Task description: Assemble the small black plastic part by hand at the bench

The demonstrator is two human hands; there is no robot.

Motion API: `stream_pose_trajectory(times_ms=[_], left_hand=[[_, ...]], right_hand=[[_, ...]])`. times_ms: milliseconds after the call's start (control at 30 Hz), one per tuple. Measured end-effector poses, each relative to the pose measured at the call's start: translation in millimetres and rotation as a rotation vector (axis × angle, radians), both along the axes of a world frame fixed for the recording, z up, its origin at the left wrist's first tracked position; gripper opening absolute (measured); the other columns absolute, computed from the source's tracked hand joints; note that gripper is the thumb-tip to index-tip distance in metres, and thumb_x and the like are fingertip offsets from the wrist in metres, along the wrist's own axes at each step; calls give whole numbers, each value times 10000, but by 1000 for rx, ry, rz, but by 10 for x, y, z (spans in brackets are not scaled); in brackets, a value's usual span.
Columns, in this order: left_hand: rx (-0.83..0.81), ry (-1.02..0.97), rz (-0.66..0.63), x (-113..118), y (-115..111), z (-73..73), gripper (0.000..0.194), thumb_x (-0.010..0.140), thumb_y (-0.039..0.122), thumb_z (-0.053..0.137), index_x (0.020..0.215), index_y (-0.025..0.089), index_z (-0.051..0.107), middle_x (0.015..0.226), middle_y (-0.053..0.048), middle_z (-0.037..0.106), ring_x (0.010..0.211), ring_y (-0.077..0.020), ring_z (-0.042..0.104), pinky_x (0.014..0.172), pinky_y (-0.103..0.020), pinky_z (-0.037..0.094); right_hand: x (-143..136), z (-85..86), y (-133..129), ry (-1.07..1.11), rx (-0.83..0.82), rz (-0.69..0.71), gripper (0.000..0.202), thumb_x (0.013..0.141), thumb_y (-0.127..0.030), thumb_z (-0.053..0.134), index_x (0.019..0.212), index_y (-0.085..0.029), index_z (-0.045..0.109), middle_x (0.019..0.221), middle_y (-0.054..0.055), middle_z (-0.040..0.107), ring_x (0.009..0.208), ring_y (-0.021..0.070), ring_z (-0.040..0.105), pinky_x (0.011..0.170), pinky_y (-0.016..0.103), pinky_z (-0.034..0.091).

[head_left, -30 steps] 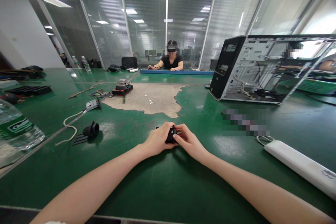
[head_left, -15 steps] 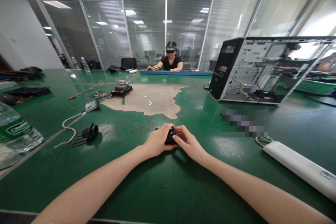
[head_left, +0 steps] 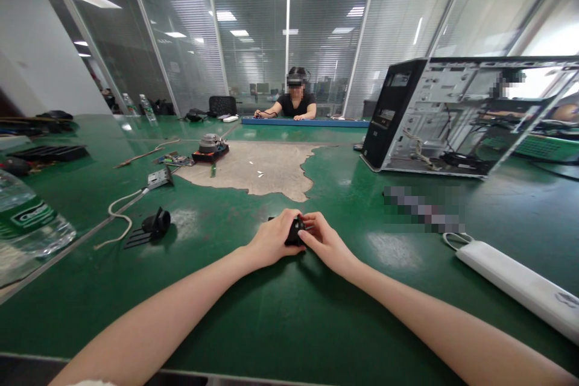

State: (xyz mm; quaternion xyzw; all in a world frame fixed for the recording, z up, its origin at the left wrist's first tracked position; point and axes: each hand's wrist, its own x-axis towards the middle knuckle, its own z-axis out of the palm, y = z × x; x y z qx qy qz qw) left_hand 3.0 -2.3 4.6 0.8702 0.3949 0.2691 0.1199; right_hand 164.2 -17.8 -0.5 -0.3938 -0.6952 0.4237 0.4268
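Observation:
My left hand (head_left: 274, 233) is wrapped over a small black plastic part (head_left: 295, 231), just above the green table top (head_left: 280, 319). From the other side, the thumb and fingertips of my right hand (head_left: 322, 236) pinch the same part at its right edge. Much of the part is covered by my fingers, so I cannot tell its exact kind. To the left lies a black bracket-like piece (head_left: 156, 225) with long prongs. Beyond my hands spreads a bare, pale patch (head_left: 271, 166) where the green covering is torn away.
A white power strip (head_left: 511, 280) lies at the right, and an open computer case (head_left: 393, 117) stands behind it. Left are a water bottle (head_left: 31, 214), a cord (head_left: 120, 217) and a metal bracket (head_left: 160, 177). A heatsink fan (head_left: 210, 146) sits farther back. Across the table sits a person (head_left: 296, 105).
The view has tilted slightly. Both hands keep their hold on the black part, with only small shifts of the fingers.

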Motion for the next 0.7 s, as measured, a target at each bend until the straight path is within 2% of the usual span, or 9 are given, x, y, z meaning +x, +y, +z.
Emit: stream_pose_trajectory(times_ms=[67, 233, 333, 533, 700], left_hand=[[-1, 4, -1, -3, -8, 3, 566, 652, 315, 632, 1112, 241, 312, 1078, -46, 469, 909, -216, 529, 751, -347, 428], [11, 8, -6, -7, -29, 14, 550, 656, 292, 624, 1107, 235, 313, 1068, -42, 470, 895, -208, 533, 739, -336, 432], [21, 14, -1, -5, -31, 19, 532, 672, 333, 611, 1102, 229, 315, 1059, -45, 473, 886, -209, 535, 733, -340, 436], [26, 29, 2, 4, -24, 30, 537, 669, 338, 616, 1100, 225, 316, 1062, -50, 475, 889, -216, 532, 734, -344, 438], [10, 25, -4, -5, -30, 31, 555, 652, 288, 627, 1105, 232, 311, 1070, -45, 472, 893, -213, 538, 738, -339, 438]], right_hand=[[1, 10, -25, -20, 15, 12, 192, 788, -246, 481, 971, -215, 434, 876, 19, 551, 772, 133, 566, 686, 293, 500], [7, 36, -61, -83, 187, -46, 144, 771, -226, 503, 913, -213, 483, 921, 27, 527, 850, 149, 543, 733, 297, 481], [5, 29, -39, -65, 167, -44, 123, 781, -241, 491, 900, -211, 480, 902, 26, 528, 860, 153, 541, 713, 293, 486], [3, 14, -18, -17, 5, 6, 200, 789, -249, 481, 976, -209, 425, 881, 28, 537, 778, 138, 562, 667, 288, 499], [12, 32, -52, -78, 165, -38, 159, 769, -220, 505, 925, -208, 474, 906, 24, 523, 815, 142, 548, 710, 290, 483]])
